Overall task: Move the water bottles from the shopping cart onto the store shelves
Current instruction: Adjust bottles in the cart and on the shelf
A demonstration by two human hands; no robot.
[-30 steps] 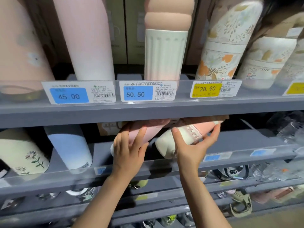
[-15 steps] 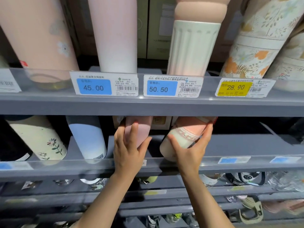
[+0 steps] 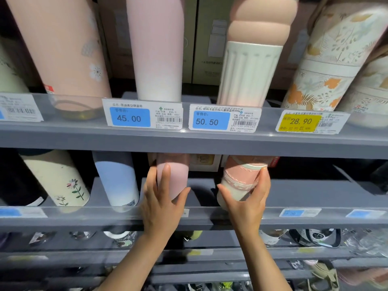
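Pink on both sides in the head view: the left hand (image 3: 162,203) wraps a smooth matte pink bottle (image 3: 172,177), the right hand (image 3: 248,201) grasps a pink-and-cream bottle (image 3: 239,181) with a stitched band. Both sit on the middle shelf (image 3: 315,193), tops hidden under the upper shelf (image 3: 189,141). Risk, I'd say: slick rounded bodies could tip on release, or knock the blue-and-white bottle (image 3: 117,181) beside them.
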